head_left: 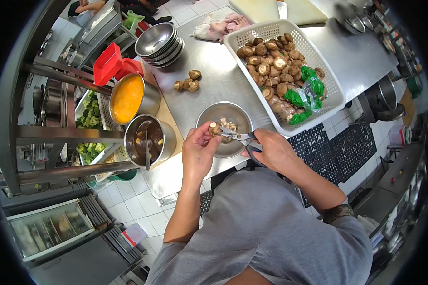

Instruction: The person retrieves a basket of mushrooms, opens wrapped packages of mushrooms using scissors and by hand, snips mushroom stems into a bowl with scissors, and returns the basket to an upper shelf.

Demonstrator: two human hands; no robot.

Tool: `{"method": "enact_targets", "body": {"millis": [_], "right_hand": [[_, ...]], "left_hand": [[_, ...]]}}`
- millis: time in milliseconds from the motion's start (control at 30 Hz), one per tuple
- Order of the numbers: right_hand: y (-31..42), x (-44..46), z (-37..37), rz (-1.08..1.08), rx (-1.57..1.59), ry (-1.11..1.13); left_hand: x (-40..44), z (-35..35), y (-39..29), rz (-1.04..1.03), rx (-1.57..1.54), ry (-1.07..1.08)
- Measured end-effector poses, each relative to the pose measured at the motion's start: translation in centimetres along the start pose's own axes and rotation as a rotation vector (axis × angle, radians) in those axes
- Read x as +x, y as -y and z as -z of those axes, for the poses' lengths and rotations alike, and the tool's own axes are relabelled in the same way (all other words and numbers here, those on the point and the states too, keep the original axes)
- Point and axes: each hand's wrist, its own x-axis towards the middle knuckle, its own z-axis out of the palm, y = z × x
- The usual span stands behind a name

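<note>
My left hand (199,151) pinches a brown mushroom (214,128) over the left side of a steel bowl (240,112). Black-handled scissors (241,136) are gripped in my right hand (272,151), their blades pointing left at the mushroom. Cut pale mushroom pieces (229,126) lie inside the bowl. Beyond it, a few whole mushrooms (191,84) rest on the steel table (199,47). A white perforated basket (334,88) to the right holds many brown mushrooms and a green and clear plastic bag (309,92).
On the left stand a pot of orange liquid (127,99) and a pot of dark sauce with a spoon (150,141). Stacked steel bowls (159,43) and red containers (108,64) are behind them. A cutting board (302,13) lies at the back. Another person's arm (90,6) shows top left.
</note>
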Motion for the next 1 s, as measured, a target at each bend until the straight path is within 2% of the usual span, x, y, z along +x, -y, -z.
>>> {"method": "enact_targets", "body": {"millis": [100, 200, 300, 400, 500, 600, 700, 767, 933, 1000], "right_hand": [[-0.1, -0.1, 0.1, -0.01, 0.028, -0.008], [-0.2, -0.1, -0.9, -0.05, 0.049, -0.028], [-1.3, 0.1, -2.6, 0.026, 0.07, -0.136], [-1.3, 0.5, -1.9, -0.185, 0.253, 0.153], [-1.4, 0.4, -1.5, -0.467, 0.839, 0.452], [-2.4, 0.3, -1.2, -0.386, 0.765, 0.52], [-2.7, -0.3, -0.4, -0.28, 0.409, 0.412], [-2.9, -0.4, 0.2, -0.291, 0.358, 0.45], [-3.1, -0.7, -0.3, -0.206, 0.28, 0.455], [-2.9, -1.0, -0.4, -0.197, 0.274, 0.419]], "left_hand": [[-0.4, -0.6, -0.6, 0.005, 0.091, -0.005], [-0.2, -0.7, 0.0, 0.01, 0.018, -0.009], [-0.1, -0.6, 0.7, 0.032, -0.039, -0.035], [0.1, -0.1, 1.2, 0.075, -0.093, -0.026], [0.3, 0.5, 0.8, 0.09, -0.087, -0.017], [0.3, 1.4, 0.4, 0.153, -0.147, -0.038], [0.9, 1.8, 0.2, 0.142, -0.142, -0.046], [2.3, 1.4, 0.2, 0.121, -0.089, -0.015], [9.7, -4.1, -7.9, -0.141, -0.212, 0.211], [13.0, -4.3, -9.8, -0.239, -0.18, 0.178]]}}
